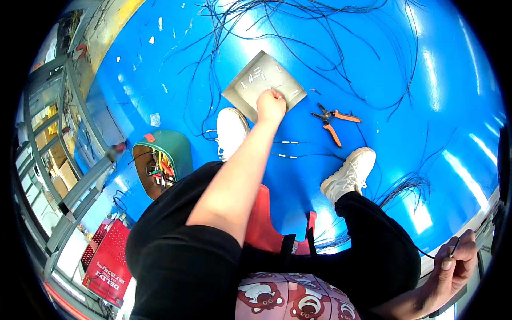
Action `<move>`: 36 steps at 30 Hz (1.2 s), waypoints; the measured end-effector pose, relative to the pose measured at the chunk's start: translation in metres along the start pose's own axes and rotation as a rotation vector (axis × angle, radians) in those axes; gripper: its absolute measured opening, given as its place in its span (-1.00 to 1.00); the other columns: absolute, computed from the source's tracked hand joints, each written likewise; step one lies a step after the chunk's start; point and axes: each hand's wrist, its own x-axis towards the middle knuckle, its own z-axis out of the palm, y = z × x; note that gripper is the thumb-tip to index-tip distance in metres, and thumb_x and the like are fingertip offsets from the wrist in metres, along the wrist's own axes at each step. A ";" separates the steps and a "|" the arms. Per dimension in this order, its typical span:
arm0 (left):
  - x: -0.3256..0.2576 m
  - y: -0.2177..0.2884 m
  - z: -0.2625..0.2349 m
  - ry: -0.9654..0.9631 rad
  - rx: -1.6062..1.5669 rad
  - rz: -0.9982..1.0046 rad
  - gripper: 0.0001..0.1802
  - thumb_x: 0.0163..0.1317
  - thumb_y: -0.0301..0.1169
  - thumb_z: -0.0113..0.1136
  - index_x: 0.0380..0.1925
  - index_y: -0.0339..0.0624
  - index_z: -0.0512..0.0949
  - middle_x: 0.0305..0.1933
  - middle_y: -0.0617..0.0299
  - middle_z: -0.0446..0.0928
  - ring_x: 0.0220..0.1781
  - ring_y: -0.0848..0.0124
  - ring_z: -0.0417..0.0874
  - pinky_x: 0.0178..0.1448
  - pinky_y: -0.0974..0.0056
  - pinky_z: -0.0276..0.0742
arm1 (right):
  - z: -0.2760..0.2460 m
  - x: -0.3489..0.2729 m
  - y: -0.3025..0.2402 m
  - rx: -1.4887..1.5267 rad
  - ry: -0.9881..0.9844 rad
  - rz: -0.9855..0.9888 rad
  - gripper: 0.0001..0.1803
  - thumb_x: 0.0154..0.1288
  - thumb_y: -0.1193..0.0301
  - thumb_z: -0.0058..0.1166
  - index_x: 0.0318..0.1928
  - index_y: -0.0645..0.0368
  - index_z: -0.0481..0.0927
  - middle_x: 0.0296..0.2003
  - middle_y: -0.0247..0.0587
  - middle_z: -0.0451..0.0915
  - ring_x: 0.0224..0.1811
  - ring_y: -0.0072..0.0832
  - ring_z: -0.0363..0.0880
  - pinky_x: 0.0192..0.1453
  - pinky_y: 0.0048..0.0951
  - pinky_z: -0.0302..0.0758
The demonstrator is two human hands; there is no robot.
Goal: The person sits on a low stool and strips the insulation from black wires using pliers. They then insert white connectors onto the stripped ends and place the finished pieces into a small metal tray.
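Observation:
My left hand (271,106) reaches down into a shallow square metal tray (245,88) on the blue floor. Its fingers are pinched together near the tray's floor, and whatever they hold is hidden or too small to name. Several small white tube pieces (258,73) lie scattered in the tray. Off to the far right, beside my knee, my right hand (453,269) is raised and closed on the end of a thin black cable (425,254), held between thumb and fingers. A short tip of it shows above the fingertips.
Orange-handled wire strippers (337,124) lie open right of the tray. Black cables (314,32) spread beyond it, with another bundle (408,186) at right. Two cables with white markers (288,156) run between my shoes. A green tool container (184,152) stands left, near a red basket (109,266).

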 end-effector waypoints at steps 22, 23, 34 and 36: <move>0.056 0.005 0.007 0.742 -0.561 -0.088 -0.92 0.16 -0.56 0.23 -0.35 -0.34 0.55 -0.36 0.08 0.60 -0.45 0.37 0.58 -0.32 0.28 0.52 | 0.007 0.004 -0.004 0.090 -0.010 0.015 -0.94 0.17 0.60 0.14 -0.37 0.27 0.51 -0.45 -0.35 0.38 -0.47 -0.64 0.31 -0.43 -0.71 0.23; 0.059 0.004 0.005 0.742 -0.509 -0.088 -0.93 0.17 -0.56 0.21 -0.35 -0.32 0.54 -0.33 0.04 0.60 -0.39 0.28 0.60 -0.22 0.23 0.52 | 0.007 0.003 -0.004 0.099 -0.010 0.017 -0.94 0.18 0.61 0.13 -0.36 0.27 0.51 -0.45 -0.35 0.38 -0.46 -0.64 0.32 -0.43 -0.71 0.24; 0.030 0.020 -0.018 0.274 -1.032 -0.041 -0.94 0.34 -0.50 0.10 -0.34 -0.22 0.49 -0.31 0.15 0.60 -0.31 0.44 0.64 -0.26 0.48 0.53 | 0.009 0.000 -0.006 0.093 0.051 0.029 -0.93 0.18 0.55 0.15 -0.34 0.24 0.52 -0.43 -0.35 0.39 -0.45 -0.63 0.34 -0.41 -0.70 0.28; 0.024 0.008 -0.045 -0.024 -1.180 0.016 -0.97 0.31 -0.52 0.12 -0.33 -0.23 0.50 -0.26 0.11 0.62 -0.27 0.40 0.66 -0.21 0.43 0.59 | 0.002 0.000 -0.005 0.103 0.000 0.026 -0.92 0.20 0.50 0.14 -0.32 0.23 0.53 -0.43 -0.35 0.40 -0.45 -0.62 0.36 -0.39 -0.72 0.30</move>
